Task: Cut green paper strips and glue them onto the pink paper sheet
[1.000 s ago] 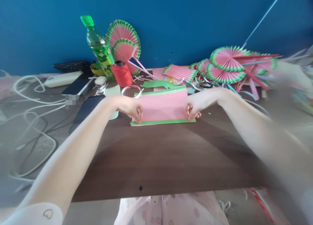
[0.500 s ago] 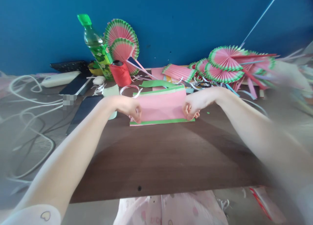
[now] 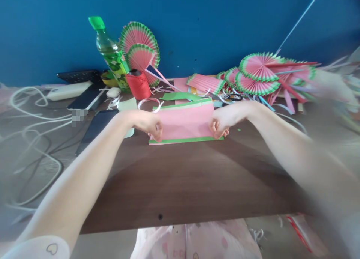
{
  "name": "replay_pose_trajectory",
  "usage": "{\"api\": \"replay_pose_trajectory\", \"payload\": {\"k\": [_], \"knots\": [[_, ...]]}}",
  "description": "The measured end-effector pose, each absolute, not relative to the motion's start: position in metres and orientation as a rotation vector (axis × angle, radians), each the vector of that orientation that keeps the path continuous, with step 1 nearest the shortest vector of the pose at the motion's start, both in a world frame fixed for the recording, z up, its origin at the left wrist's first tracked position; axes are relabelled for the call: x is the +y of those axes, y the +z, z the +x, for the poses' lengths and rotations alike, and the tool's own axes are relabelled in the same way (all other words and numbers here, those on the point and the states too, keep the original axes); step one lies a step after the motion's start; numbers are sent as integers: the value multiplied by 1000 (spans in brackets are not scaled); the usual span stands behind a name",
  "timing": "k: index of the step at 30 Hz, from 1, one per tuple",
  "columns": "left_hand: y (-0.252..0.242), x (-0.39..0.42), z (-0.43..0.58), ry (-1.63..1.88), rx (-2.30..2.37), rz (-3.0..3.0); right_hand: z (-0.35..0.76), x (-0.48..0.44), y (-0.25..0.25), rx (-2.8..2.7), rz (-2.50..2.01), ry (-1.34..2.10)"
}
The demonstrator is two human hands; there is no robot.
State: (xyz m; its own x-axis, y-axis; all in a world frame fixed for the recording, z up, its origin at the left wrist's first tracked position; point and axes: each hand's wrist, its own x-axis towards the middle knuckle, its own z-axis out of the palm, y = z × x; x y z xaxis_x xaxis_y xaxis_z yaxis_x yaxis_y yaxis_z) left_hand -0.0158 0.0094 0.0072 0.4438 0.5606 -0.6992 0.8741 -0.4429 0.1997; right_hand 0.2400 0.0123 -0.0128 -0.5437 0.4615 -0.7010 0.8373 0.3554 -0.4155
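A pink paper sheet (image 3: 185, 122) with green strips along its far and near edges lies flat on the brown table. My left hand (image 3: 150, 124) is closed at the sheet's left end, fingertips pinching close to the near green strip (image 3: 188, 140). At the opposite end my right hand (image 3: 221, 123) has its fingers curled together on the paper, just above that same strip. A little pink shows under the strip at the near left corner. Just beyond the sheet lies a loose green paper strip (image 3: 180, 96).
A green-capped bottle (image 3: 112, 52), a red spool (image 3: 138, 84) and pleated watermelon fans (image 3: 140, 41) stand at the back left. More fans (image 3: 260, 69) are piled at the back right. A dark phone (image 3: 97, 129) and white cables (image 3: 42, 120) lie left. Behind rises a blue wall (image 3: 197, 22).
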Motion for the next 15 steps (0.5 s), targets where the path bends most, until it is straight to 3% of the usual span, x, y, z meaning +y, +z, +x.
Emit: {"api": "replay_pose_trajectory", "payload": {"k": [15], "knots": [[7, 10, -15, -778, 1211, 2160, 237, 10, -11, 2136, 1178, -1070]]}}
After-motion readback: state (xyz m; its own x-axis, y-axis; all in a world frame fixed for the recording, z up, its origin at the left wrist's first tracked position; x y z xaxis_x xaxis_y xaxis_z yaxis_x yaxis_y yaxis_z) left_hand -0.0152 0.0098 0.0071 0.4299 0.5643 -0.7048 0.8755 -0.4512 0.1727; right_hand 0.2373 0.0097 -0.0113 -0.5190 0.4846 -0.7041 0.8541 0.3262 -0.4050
